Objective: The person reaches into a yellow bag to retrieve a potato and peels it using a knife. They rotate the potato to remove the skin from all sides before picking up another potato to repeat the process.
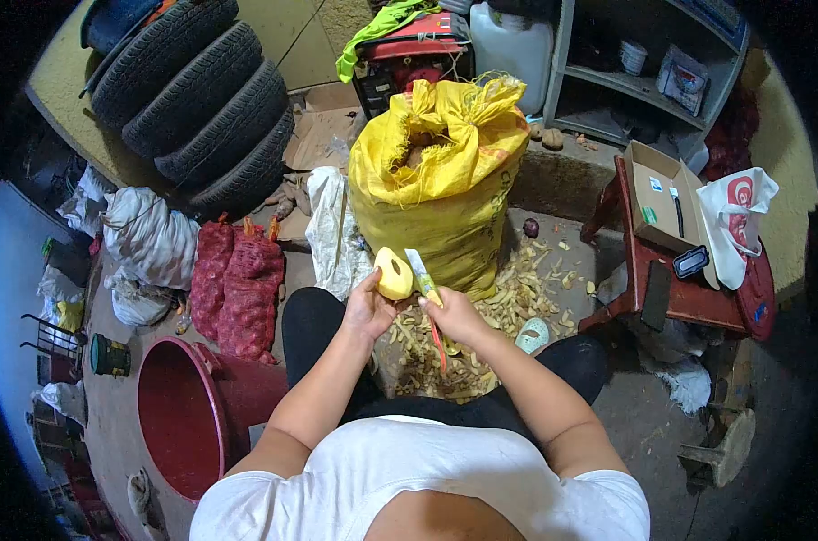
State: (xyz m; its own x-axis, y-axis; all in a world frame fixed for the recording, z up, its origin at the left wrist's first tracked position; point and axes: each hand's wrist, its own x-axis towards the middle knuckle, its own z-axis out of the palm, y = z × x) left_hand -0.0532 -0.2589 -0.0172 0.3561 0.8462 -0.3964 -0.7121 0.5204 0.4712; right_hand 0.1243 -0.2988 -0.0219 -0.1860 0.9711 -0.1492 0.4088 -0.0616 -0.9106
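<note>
My left hand point(369, 305) is closed around a pale yellow peeled potato point(394, 274) that has a dark spot on its face. Just to the right, my right hand point(456, 317) grips a knife point(422, 278) with a light blade pointing up and a yellowish handle. An orange-red strip point(438, 344) hangs below that hand. Between my legs, the floor is strewn with peelings point(517, 293). A large yellow sack point(436, 212), torn open at the top, stands directly in front of both hands; its contents are mostly in shadow.
A dark red tub point(220, 424) lies tipped at my left, near red net bags point(251, 298) of onions. Stacked tyres point(202, 108) lean behind them. At the right, a red stool point(675, 302) carries a cardboard box point(666, 198) and a white bag point(736, 216).
</note>
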